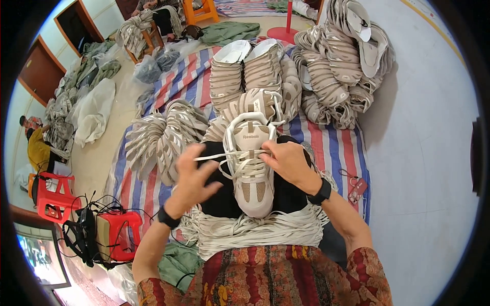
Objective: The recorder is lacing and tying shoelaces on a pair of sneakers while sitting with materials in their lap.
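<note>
head view: a beige sneaker (251, 168) rests toe toward the person on a black pad (286, 196) across the lap, between the two hands. the left hand (193, 178) sits just to the left of the shoe, fingers spread and half curled, its fingertips pinching a flat cream lace (212, 157) that runs out sideways from the eyelets. the right hand (288, 160) presses against the shoe's right side near the tongue, fingers bent and closed on the lacing there; what exactly they grip is hidden by the hand itself. both wrists carry black bands. under the pad, a thick bundle of loose laces (260, 229) drapes over the patterned red skirt (265, 278). beyond the shoe, more finished sneakers (245, 66) stand in rows, and stacks of pale shoe uppers (158, 137) fan out at left on a striped sheet (332, 145) of red, blue and white. another heap of uppers (337, 66) rises at upper right beside the bare grey floor (423, 153). two red plastic stools (56, 196) stand at lower left with tangled black cables. a person in a yellow top (37, 150) sits at the far left edge.
</note>
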Available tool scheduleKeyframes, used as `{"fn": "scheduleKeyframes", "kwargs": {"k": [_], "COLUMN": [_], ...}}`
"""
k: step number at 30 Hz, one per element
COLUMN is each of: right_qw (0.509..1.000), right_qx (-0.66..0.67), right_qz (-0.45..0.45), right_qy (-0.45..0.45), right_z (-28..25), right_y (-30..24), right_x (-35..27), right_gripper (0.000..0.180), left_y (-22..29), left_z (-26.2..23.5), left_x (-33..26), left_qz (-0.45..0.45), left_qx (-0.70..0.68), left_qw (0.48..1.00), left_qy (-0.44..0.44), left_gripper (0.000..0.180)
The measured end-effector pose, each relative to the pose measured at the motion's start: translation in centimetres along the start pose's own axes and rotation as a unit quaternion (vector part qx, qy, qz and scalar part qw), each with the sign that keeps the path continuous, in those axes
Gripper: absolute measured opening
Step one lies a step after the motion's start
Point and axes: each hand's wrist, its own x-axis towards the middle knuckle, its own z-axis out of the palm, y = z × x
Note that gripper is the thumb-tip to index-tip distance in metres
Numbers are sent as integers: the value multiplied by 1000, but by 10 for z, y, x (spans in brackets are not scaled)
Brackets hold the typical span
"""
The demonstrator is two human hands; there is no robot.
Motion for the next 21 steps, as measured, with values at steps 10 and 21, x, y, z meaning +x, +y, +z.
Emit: {"fn": "scheduleKeyframes", "kwargs": {"k": [10,21], "right_qw": [964,958], "right_qx": [-217,193], "right_qz": [-33,196], "right_qy": [149,-84], "right_z": [-53,-9], "right_y": [36,21], "right_x": [-21,-16], "right_gripper": [13,36], "left_y": [16,9], "left_z": [24,25], "left_x": [8,24], "left_qz": [59,-110], "left_qx": [27,-260], "left_qw": [995,959], "left_qy": [-70,-28], "left_gripper": [24,14]}}
